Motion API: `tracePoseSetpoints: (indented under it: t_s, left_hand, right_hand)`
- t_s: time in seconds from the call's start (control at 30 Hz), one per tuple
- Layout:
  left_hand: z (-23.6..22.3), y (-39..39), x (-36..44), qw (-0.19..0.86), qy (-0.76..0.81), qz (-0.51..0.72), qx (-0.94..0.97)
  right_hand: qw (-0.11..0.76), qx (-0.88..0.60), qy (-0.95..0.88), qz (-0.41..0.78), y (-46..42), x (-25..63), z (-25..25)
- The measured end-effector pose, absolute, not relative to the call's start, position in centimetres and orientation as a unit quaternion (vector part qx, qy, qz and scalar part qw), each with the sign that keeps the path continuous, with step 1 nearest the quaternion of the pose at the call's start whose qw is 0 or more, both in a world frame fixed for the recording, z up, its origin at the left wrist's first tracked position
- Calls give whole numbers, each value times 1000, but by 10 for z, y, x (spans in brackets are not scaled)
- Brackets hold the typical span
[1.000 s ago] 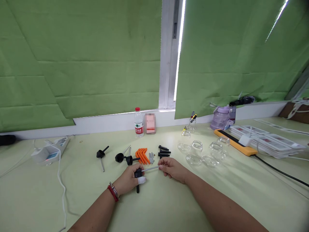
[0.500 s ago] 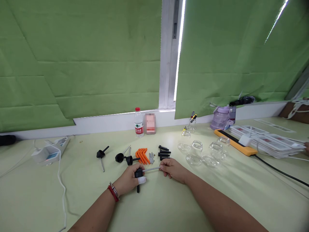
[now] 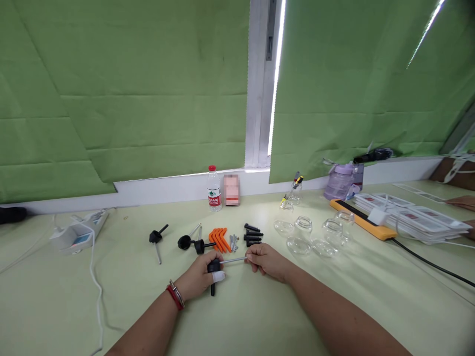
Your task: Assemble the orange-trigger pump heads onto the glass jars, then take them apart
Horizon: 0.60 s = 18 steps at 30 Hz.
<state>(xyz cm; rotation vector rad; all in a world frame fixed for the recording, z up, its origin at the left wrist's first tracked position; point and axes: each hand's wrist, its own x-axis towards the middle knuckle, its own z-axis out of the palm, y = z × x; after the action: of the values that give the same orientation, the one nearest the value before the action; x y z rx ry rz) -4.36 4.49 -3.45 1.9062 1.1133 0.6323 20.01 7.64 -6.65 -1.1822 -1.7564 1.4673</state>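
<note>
My left hand (image 3: 202,272), with a white wrap on the thumb, is closed around a black cap-like part (image 3: 214,266). A short black handle sticks out of that part toward me, and a thin metal rod (image 3: 233,260) runs from it to the right. The rod's far end is pinched in the fingers of my right hand (image 3: 267,262). Just beyond my hands lie orange bent pieces (image 3: 220,239), small metal screws (image 3: 233,242) and black ribbed plugs (image 3: 253,235). Similar black parts with rods (image 3: 199,245) lie to the left, one of them (image 3: 156,237) farther off.
Clear glass jars (image 3: 303,225) and round glass pieces (image 3: 299,245) stand at the right. Behind are a water bottle (image 3: 214,190), a pink box (image 3: 232,190) and screwdrivers (image 3: 297,182). A yellow power strip (image 3: 361,220), stacked white panels (image 3: 415,217) and a corded white strip (image 3: 79,237) flank them.
My hands hold almost the same pose on the black part and the rod. At the right edge, a person's brownish hand or arm shows more than before.
</note>
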Motion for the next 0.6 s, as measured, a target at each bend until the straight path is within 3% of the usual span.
tracePoseSetpoints:
  t_s: [0.13,0.37,0.47,0.6]
  left_hand:
    - [-33,42,-41,364,445,284,767]
    - [-33,63,-67,119,606,587,524]
    - [-38,79,-97,45,695,584,418]
    - [-46,91,-127,20,793,467,390]
  right_hand:
    - [287,-448,-655,536,74,199,-65]
    - [289,-443,-659,535,70,199,-58]
    - [282,-445,-663,531,70,200,-59]
    - [278,-448,-664,530,70,201,-60]
